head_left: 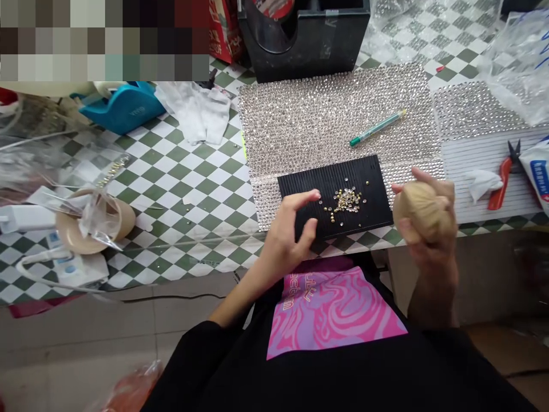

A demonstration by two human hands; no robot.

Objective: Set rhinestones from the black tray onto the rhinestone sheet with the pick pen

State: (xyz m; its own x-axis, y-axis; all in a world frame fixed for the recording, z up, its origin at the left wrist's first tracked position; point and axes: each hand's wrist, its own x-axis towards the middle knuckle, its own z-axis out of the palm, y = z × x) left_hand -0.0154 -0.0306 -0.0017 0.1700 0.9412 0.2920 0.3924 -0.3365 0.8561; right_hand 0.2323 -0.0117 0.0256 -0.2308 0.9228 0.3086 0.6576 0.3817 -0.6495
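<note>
A black ribbed tray point(369, 174) lies at the table's near edge with several small gold and clear rhinestones point(346, 201) heaped in its middle. My left hand point(288, 234) hovers over the tray's left end, fingers curled apart and empty, fingertips close to the stones. My right hand point(433, 220) is to the right of the tray, wrapped around a rounded tan wooden object point(418, 212). Under and behind the tray spreads a large sheet covered in rhinestones point(309, 114), with a green pen point(377, 128) lying on it.
A black tape dispenser point(309, 40) stands at the back; a blue tape dispenser point(122, 106) and white cloth point(201, 114) sit left. Red snips point(506, 171) and tissue lie on a white ribbed board point(484, 151) right. A beige dish point(92, 226), plastic bags and cables crowd the left.
</note>
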